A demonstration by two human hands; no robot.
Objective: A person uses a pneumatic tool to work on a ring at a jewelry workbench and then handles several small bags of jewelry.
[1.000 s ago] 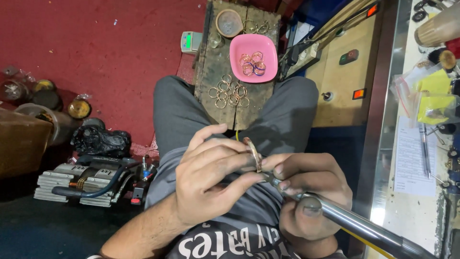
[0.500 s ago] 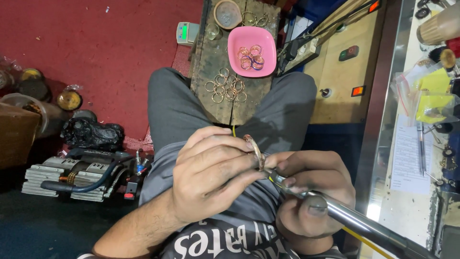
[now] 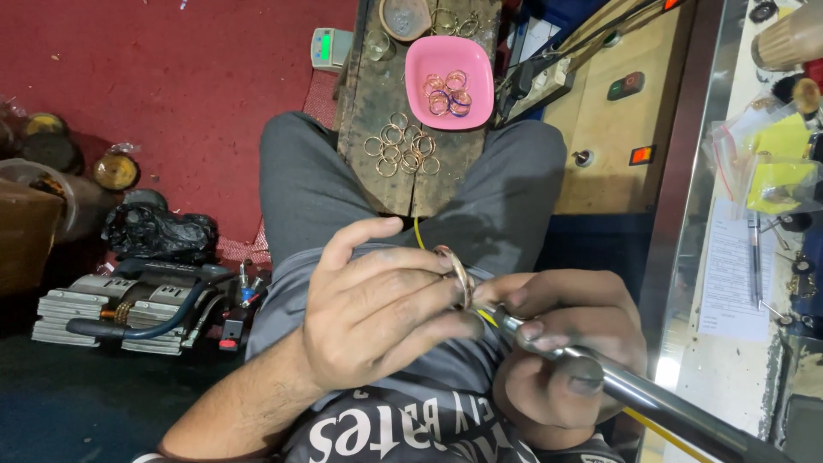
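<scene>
My left hand (image 3: 377, 313) pinches the bangle (image 3: 456, 273) upright so its rim meets the metal handpiece (image 3: 600, 386) my right hand (image 3: 570, 351) grips like a pen.

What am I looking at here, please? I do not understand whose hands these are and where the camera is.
The camera sits on a person's head and looks down at their lap. The left hand pinches a thin metal ring. The right hand has its grip around a shiny metal rod-shaped tool, whose tip meets the ring. Ahead, between the knees, lies a worn wooden board with loose rings and a pink bowl holding more rings. A red carpet covers the floor.
</scene>
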